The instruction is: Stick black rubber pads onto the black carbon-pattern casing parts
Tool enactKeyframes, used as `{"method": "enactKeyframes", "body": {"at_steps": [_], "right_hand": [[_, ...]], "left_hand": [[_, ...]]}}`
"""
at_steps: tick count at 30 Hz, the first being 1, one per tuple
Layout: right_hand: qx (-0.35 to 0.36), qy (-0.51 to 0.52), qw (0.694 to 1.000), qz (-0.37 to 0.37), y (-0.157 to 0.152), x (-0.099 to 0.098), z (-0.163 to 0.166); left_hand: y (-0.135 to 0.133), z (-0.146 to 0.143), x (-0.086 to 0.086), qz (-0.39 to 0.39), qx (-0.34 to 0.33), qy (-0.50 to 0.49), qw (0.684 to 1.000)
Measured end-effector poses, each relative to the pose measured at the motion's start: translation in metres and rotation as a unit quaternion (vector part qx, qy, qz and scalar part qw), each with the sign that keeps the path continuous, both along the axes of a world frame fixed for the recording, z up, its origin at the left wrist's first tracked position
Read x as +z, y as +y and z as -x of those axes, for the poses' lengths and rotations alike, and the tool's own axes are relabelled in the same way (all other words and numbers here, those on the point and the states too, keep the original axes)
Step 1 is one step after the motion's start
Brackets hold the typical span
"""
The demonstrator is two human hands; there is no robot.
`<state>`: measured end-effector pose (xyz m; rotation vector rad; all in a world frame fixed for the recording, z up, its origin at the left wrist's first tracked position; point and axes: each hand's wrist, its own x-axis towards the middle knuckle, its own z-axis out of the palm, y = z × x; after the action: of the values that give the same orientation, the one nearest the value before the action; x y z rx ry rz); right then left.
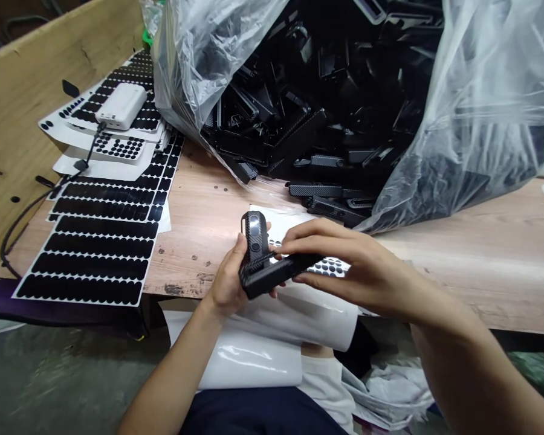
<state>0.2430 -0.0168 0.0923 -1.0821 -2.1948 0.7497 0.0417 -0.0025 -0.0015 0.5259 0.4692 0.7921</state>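
Upright in my left hand point(228, 279) is a black plastic part point(254, 231) with a carbon-fibre pattern, a glossy oval and a round spot on its face. My right hand point(351, 257) grips a second, longer black plastic part point(276, 275) from its right end, fingers above and thumb below. The two parts cross and seem to touch near my left fingers. Underneath them lies a white sheet of black round stickers point(333, 266), partly covered by my hands. What the parts belong to cannot be made out.
A large clear plastic bag point(476, 121) full of black parts point(326, 160) lies open across the back. At left, sheets of black stickers point(90, 260) are stacked, with a white power bank point(122, 106) and black cable on top. White glossy backing paper point(254, 362) hangs over the table's front edge.
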Motion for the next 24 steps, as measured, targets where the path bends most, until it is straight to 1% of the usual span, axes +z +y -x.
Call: {"method": "enactKeyframes", "body": {"at_steps": [1,2,3,4,6,8,9,11,12,14,16,18,20,22,23,24], "right_hand": [[0.031,-0.005,0.999,-0.01,0.002,0.003,0.003],[0.036,-0.006,0.999,-0.023,0.004,0.003,0.004],[0.017,-0.001,0.999,-0.036,0.007,0.001,0.004],[-0.024,0.009,0.999,-0.045,0.01,-0.003,0.004],[-0.147,0.002,0.989,-0.025,0.013,-0.017,0.001],[-0.262,-0.083,0.961,0.039,0.013,-0.032,0.0],[-0.296,-0.144,0.941,0.074,0.011,-0.038,0.002],[-0.316,-0.253,0.906,0.12,0.006,-0.048,0.007],[-0.319,-0.283,0.895,0.13,0.004,-0.051,0.012],[-0.329,-0.303,0.883,0.14,0.003,-0.053,0.019],[-0.339,-0.298,0.878,0.157,0.004,-0.053,0.022],[-0.346,-0.258,0.883,0.183,0.008,-0.052,0.018],[-0.352,-0.162,0.895,0.219,0.011,-0.049,0.009],[-0.349,0.004,0.899,0.265,0.01,-0.044,0.001],[-0.337,0.098,0.888,0.297,0.009,-0.04,-0.001],[-0.315,0.184,0.869,0.335,0.007,-0.036,-0.001]], "left_hand": [[0.0,0.001,-0.001,-0.014,-0.023,-0.003,1.0],[0.0,0.001,-0.002,-0.027,-0.034,-0.002,0.999],[0.0,0.001,-0.002,-0.036,-0.032,0.003,0.999],[0.0,0.002,-0.001,-0.039,-0.02,0.009,0.999],[0.001,0.002,0.002,-0.029,0.01,0.012,0.999],[0.001,0.002,0.005,-0.013,0.026,-0.002,1.0],[0.001,0.002,0.006,-0.009,0.031,-0.008,0.999],[0.001,0.001,0.006,-0.009,0.04,-0.008,0.999],[0.001,0.001,0.005,-0.012,0.045,-0.004,0.999],[0.0,0.001,0.004,-0.023,0.048,0.008,0.999],[-0.001,0.0,0.003,-0.029,0.051,0.02,0.998],[-0.001,0.0,0.003,-0.03,0.048,0.024,0.998],[-0.002,-0.001,0.003,-0.028,0.039,0.02,0.999],[-0.001,-0.001,0.004,-0.026,0.025,0.016,0.999],[-0.001,-0.001,0.004,-0.024,0.02,0.015,0.999],[-0.001,-0.001,0.004,-0.022,0.018,0.014,1.0]]}}
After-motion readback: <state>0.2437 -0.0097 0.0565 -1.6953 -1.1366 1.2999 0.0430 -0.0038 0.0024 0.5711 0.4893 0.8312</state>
